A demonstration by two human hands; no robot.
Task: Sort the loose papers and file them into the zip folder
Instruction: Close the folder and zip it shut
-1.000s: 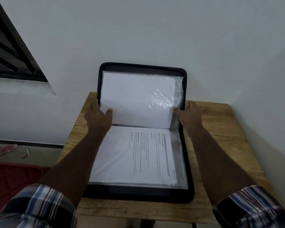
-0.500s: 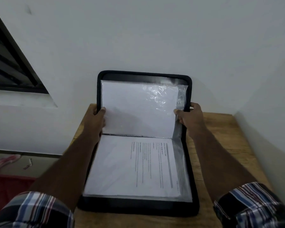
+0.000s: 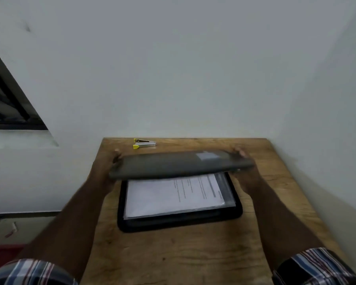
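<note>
Closing is the step in hand, judging from the head view: the zip folder [image 3: 179, 202] lies flat on the wooden table [image 3: 173, 254] with its grey cover [image 3: 177, 164] swung down to a shallow angle above the filed papers [image 3: 173, 195], which sit in their clear sleeves in the lower half. To do it well, the cover should come down evenly on both ends, so that no sleeve edge or sheet corner pokes past the black border where the zip must run; the sleeves at the right look closest to that border.

Each end of the cover has a hand at it. The left hand [image 3: 109, 163] sits at the left end, fingertips showing just over the far edge, so it seems to hold the cover, though blur hides the grip. The right hand [image 3: 242, 156] does the same at the right end, its fingertips over the far corner, grip equally blurred. The papers lie below and nearer than both hands, untouched by either.

A small stapler [image 3: 144, 143] with yellow ends rests near the wall, just beyond the cover.
</note>
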